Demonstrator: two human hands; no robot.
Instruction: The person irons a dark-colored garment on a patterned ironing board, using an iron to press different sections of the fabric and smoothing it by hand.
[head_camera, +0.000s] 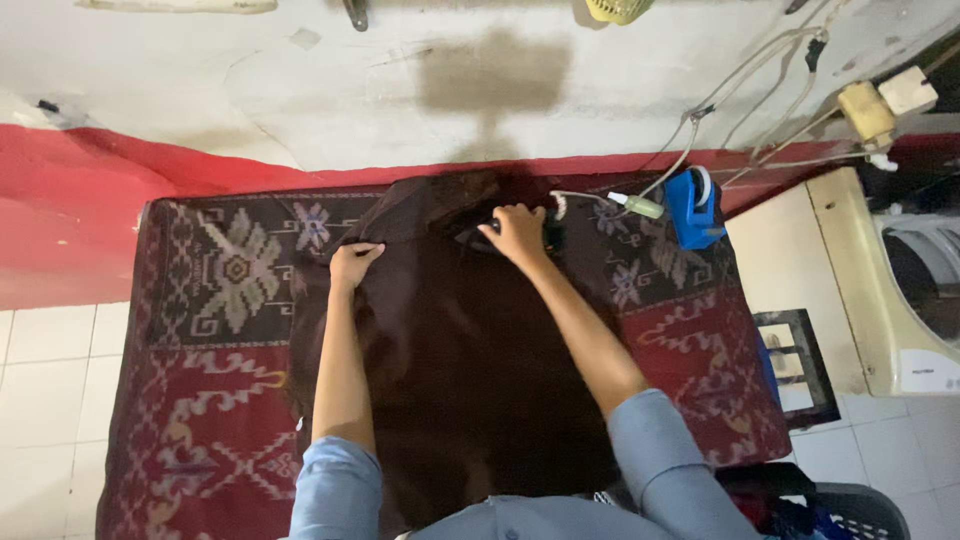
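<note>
L hand (352, 265): fingers clenched on edge of dark brown garment (450, 380), pinning it flat on patterned cloth (215, 330).
Garment: spread under both hands; long axis runs from person toward wall, collar end apparently at fingertips' far side.
R hand (517, 232): fingers wrapped on dark iron (520, 238), mostly hidden; nose direction cannot tell.
Risk: iron dwelling → scorch. Cord (680, 160) right of R fingers may snag blue holder (697, 208). L fingers near iron → burn.
</note>
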